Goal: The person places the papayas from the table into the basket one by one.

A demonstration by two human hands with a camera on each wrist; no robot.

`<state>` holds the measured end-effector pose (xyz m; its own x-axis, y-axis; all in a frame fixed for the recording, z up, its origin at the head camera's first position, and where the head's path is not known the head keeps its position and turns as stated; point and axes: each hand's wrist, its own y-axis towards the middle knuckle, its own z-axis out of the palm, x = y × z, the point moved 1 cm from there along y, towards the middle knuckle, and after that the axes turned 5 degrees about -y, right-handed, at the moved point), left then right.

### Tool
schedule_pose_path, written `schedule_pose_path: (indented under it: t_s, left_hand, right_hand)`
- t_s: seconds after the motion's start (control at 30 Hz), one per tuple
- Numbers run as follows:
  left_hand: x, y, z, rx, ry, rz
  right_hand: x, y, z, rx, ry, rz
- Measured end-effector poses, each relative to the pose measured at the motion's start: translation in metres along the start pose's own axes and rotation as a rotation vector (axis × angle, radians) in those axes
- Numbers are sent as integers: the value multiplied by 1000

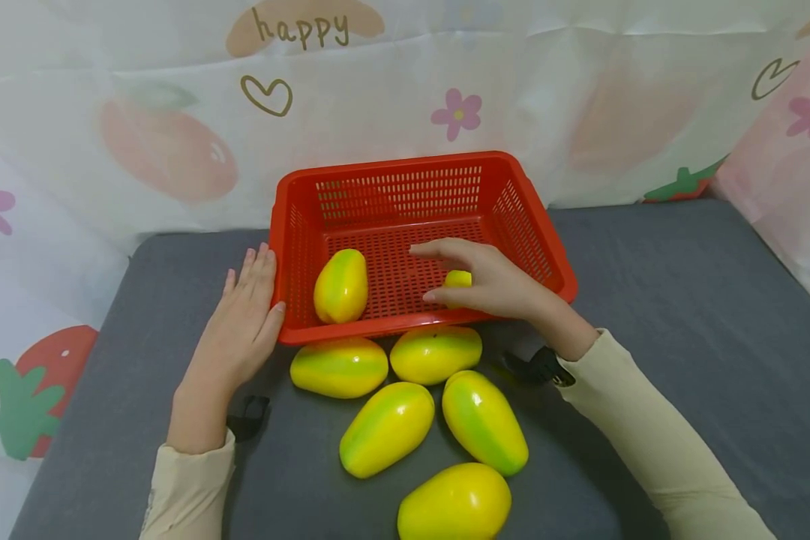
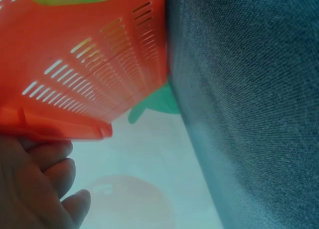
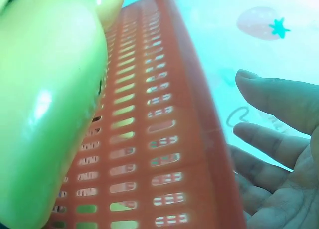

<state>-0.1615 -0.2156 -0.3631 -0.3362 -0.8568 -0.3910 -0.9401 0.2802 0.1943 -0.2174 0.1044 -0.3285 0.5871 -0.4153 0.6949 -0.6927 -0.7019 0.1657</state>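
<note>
A red plastic basket (image 1: 405,327) with slotted walls stands on the grey cloth. My left hand (image 1: 239,319) lies along its left side, fingers straight, the thumb at the rim; the left wrist view shows those fingers (image 2: 60,174) beside the basket edge. My right hand (image 1: 489,281) is over the basket's front right part, thumb and fingers spread apart with nothing gripped. Below it a mango (image 1: 457,279) in the basket is mostly hidden by the hand. Another yellow-green mango (image 1: 341,286) sits at the basket's left. In the right wrist view, the right palm (image 3: 284,199) shows past the rim.
Several mangoes lie on the cloth in front of the basket, among them one mango (image 1: 340,367) against its front wall and one mango (image 1: 455,502) nearest me. Behind the basket hangs a printed white curtain (image 1: 391,97). Grey cloth (image 1: 675,315) extends to the right.
</note>
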Motion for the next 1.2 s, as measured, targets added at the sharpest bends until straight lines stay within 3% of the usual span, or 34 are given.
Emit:
schedule_pose_path:
  t_s: [0.2, 0.4, 0.6, 0.83, 1.2]
  left_hand:
    - [0, 0, 1, 5, 2, -13]
    - [-1, 1, 1, 3, 2, -12]
    - [-1, 2, 2, 4, -3, -10]
    - [-1, 1, 1, 8, 18, -23]
    - [-1, 1, -1, 12, 14, -18]
  right_hand:
    - [8, -13, -1, -8, 48, -42]
    - [15, -32, 4, -25, 60, -184]
    - [22, -57, 11, 14, 67, -239]
    - [31, -83, 23, 75, 151, -334]
    - [38, -104, 40, 214, 185, -306]
